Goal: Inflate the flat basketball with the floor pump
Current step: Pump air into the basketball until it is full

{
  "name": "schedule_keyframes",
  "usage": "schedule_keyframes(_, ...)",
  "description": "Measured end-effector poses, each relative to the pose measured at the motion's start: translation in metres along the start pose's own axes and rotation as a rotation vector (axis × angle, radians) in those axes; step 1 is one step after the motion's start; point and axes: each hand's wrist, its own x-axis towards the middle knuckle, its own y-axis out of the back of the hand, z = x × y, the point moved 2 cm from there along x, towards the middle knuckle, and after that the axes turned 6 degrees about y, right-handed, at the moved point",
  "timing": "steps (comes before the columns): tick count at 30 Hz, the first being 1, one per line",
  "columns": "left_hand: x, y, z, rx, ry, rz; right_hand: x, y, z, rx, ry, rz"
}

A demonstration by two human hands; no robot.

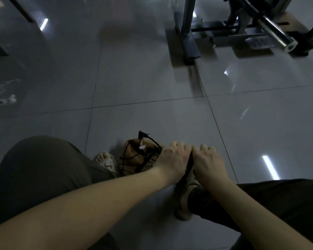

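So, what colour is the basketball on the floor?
The basketball is dull orange-brown; the head view shows it.

floor (152, 83) open ahead, machine frame (189, 31) upper right

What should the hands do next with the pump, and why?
Probably lift the black pump handle up, ready for a push down. The left hand and right hand both grip it low, close to the grey tiled floor. The brown basketball, with the thin black hose lying across it, looks saggy and creased, so it likely needs more air.
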Motion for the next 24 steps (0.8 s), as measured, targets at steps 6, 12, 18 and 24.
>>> schedule_keyframes(6,-0.011,-0.026,0.001,0.0,-0.015,-0.134,-0.004,-0.029,0.003,0.044,-0.002,-0.187)
schedule_keyframes(12,-0.001,-0.005,0.007,0.004,-0.047,-0.29,-0.012,-0.02,0.008,0.139,-0.032,-0.17)
schedule_keyframes(18,0.027,0.095,0.025,-0.172,-0.122,0.059,-0.029,0.074,0.022,0.256,-0.003,0.391)
schedule_keyframes(24,0.022,0.109,0.028,-0.134,-0.152,0.165,-0.032,0.087,0.02,0.171,0.107,0.478)
